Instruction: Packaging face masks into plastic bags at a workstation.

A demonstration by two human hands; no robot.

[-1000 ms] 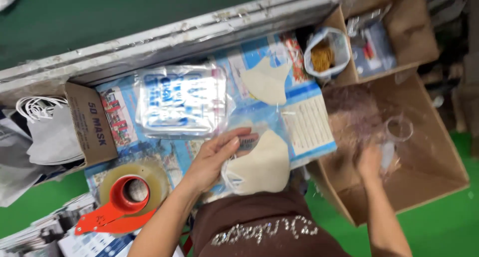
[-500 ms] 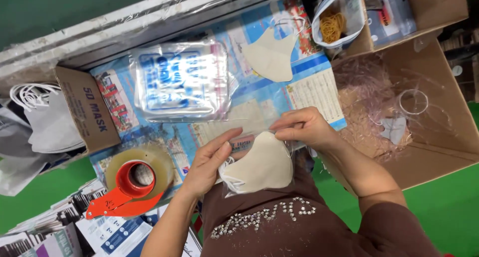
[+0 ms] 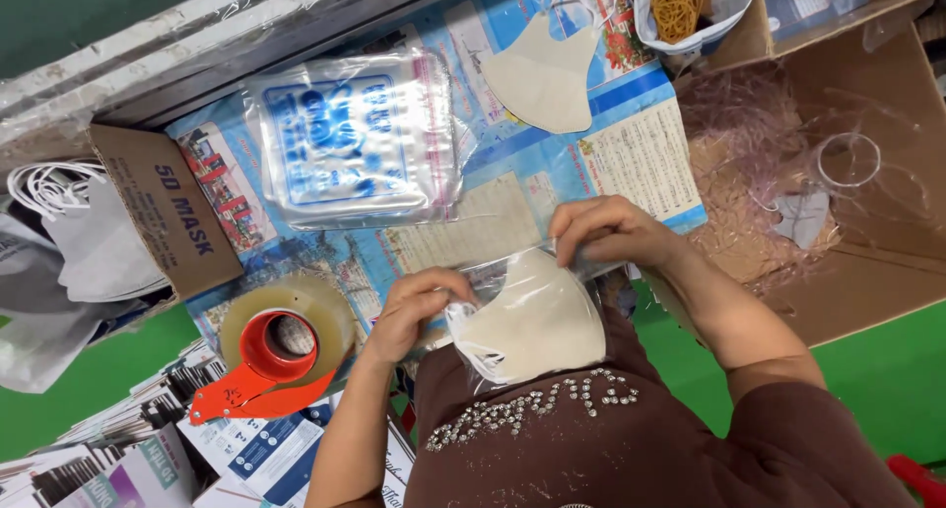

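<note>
A cream-coloured face mask sits inside a clear plastic bag held just above my lap at the table's near edge. My left hand pinches the bag's left upper corner. At the bag's right upper corner, my right hand grips the open mouth of the plastic. Another loose cream mask lies flat on the blue printed sheet further back.
A stack of clear printed bags lies at the table's middle. A tape dispenser with red handle sits left. A cardboard box of white masks stands far left; a large open carton right; a bag of rubber bands behind.
My right hand came back from the carton on the right to the mask. Both hands now hold a clear bag with the mask inside it.
</note>
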